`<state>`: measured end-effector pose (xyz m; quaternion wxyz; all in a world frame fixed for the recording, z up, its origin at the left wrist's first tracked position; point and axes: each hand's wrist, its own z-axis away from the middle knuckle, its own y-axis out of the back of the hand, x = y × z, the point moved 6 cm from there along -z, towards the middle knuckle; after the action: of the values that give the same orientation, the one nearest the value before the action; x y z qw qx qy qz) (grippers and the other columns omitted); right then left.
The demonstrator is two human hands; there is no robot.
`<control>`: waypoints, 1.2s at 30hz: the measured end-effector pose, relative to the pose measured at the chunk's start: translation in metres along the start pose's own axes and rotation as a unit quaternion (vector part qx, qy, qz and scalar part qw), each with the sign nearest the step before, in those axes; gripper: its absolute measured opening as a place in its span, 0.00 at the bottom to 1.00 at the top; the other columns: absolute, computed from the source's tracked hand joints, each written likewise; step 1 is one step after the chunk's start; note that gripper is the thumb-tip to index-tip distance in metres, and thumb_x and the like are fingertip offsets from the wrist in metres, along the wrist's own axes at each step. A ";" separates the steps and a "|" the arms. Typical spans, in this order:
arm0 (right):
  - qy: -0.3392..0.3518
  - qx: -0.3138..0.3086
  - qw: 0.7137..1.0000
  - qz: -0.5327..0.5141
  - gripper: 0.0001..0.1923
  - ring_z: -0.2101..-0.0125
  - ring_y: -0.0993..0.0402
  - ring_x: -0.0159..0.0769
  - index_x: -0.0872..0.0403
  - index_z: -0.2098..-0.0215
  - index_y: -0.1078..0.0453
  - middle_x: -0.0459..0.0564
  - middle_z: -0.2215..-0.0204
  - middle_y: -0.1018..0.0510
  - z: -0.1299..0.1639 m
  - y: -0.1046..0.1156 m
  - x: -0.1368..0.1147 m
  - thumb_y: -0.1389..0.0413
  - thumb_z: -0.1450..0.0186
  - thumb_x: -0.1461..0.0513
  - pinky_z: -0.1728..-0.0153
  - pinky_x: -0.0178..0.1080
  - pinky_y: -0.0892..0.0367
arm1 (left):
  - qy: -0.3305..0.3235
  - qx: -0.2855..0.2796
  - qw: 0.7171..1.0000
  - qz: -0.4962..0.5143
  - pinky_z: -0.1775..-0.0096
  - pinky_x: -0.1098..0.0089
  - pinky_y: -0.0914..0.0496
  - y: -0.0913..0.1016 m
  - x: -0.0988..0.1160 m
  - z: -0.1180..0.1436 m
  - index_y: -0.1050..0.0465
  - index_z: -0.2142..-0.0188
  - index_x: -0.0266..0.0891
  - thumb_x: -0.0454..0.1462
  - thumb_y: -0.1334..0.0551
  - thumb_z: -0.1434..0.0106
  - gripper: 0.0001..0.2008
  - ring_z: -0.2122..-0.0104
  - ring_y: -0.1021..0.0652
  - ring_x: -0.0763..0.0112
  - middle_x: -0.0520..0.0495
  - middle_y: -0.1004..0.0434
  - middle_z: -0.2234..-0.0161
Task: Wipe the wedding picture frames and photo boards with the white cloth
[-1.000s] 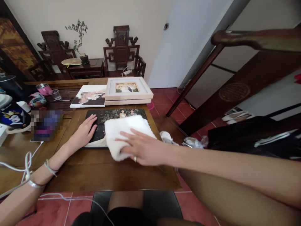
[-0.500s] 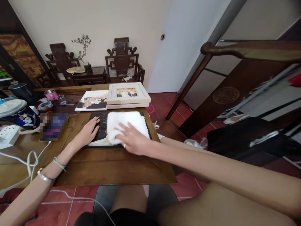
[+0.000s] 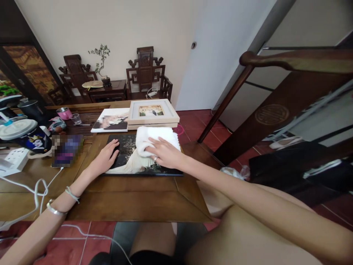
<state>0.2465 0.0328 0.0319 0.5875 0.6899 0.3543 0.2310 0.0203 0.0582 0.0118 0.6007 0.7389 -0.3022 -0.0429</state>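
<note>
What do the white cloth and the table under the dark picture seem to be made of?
The white cloth under the right hand looks like soft terry fabric: fluffy, matte, folded thick. The table looks like polished brown wood: visible grain, joined boards, slight sheen.

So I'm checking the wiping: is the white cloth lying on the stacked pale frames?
No, the white cloth lies on the dark photo panel under the right hand.

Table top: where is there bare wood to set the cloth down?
The table is bare along its near edge, below the dark photo panel. Crowded: the far side holds the framed photo and a flat print; the left has a mug, cables and the left hand.
</note>
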 end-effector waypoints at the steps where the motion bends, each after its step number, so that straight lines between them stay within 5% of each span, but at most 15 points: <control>1: -0.017 0.007 1.000 0.002 0.18 0.35 0.45 0.55 0.59 0.47 0.31 0.65 0.43 0.28 -0.006 -0.001 0.006 0.50 0.34 0.69 0.41 0.63 0.45 | 0.001 0.001 1.000 0.001 0.36 0.51 0.43 0.000 0.000 0.000 0.35 0.43 0.28 0.45 0.55 0.29 0.26 0.35 0.37 0.56 0.30 0.37 0.37; 6: -0.040 0.024 0.999 -0.005 0.19 0.35 0.48 0.61 0.61 0.47 0.30 0.65 0.38 0.34 -0.017 -0.007 -0.014 0.51 0.35 0.70 0.40 0.68 0.50 | 0.007 0.007 1.000 0.010 0.36 0.49 0.43 -0.001 -0.003 -0.002 0.35 0.42 0.32 0.45 0.54 0.29 0.25 0.35 0.37 0.56 0.33 0.37 0.36; 13: 0.129 0.029 0.990 -0.049 0.14 0.35 0.47 0.57 0.51 0.52 0.26 0.54 0.35 0.36 0.013 -0.013 -0.091 0.50 0.33 0.63 0.39 0.66 0.50 | 0.002 -0.005 1.000 0.022 0.37 0.48 0.41 -0.004 -0.007 -0.005 0.37 0.40 0.29 0.42 0.53 0.30 0.25 0.34 0.39 0.54 0.29 0.39 0.36; 17: 0.106 0.005 0.993 -0.051 0.15 0.35 0.47 0.56 0.51 0.51 0.26 0.55 0.35 0.36 0.002 -0.014 -0.067 0.47 0.35 0.63 0.38 0.65 0.49 | 0.023 -0.005 0.999 0.023 0.36 0.49 0.43 -0.006 -0.008 -0.005 0.37 0.40 0.29 0.42 0.54 0.29 0.25 0.34 0.40 0.56 0.31 0.40 0.35; 25: -0.020 0.012 0.999 -0.039 0.21 0.33 0.50 0.54 0.57 0.45 0.31 0.59 0.36 0.36 -0.076 -0.019 -0.003 0.52 0.34 0.70 0.38 0.64 0.51 | 0.044 0.001 0.999 0.024 0.35 0.51 0.43 -0.010 -0.008 -0.006 0.37 0.40 0.28 0.42 0.54 0.28 0.25 0.34 0.39 0.57 0.32 0.40 0.35; 30: -0.030 0.020 0.998 -0.041 0.22 0.33 0.53 0.58 0.60 0.44 0.32 0.62 0.35 0.38 -0.089 -0.023 -0.010 0.53 0.34 0.71 0.37 0.66 0.56 | 0.047 0.001 0.998 0.033 0.36 0.50 0.42 -0.010 -0.011 -0.008 0.37 0.40 0.32 0.42 0.53 0.29 0.23 0.34 0.39 0.56 0.34 0.39 0.35; 36: 0.031 0.023 0.996 -0.083 0.16 0.34 0.50 0.62 0.56 0.54 0.26 0.62 0.36 0.36 -0.030 -0.024 -0.057 0.49 0.37 0.70 0.39 0.70 0.53 | 0.045 -0.005 0.998 0.037 0.36 0.50 0.42 -0.010 -0.011 -0.009 0.37 0.40 0.32 0.41 0.53 0.29 0.23 0.34 0.40 0.58 0.34 0.40 0.35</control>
<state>0.1828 0.0108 0.0201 0.5778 0.6636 0.4336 0.1942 0.0192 0.0719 0.0022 0.6182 0.7256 -0.3020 0.0113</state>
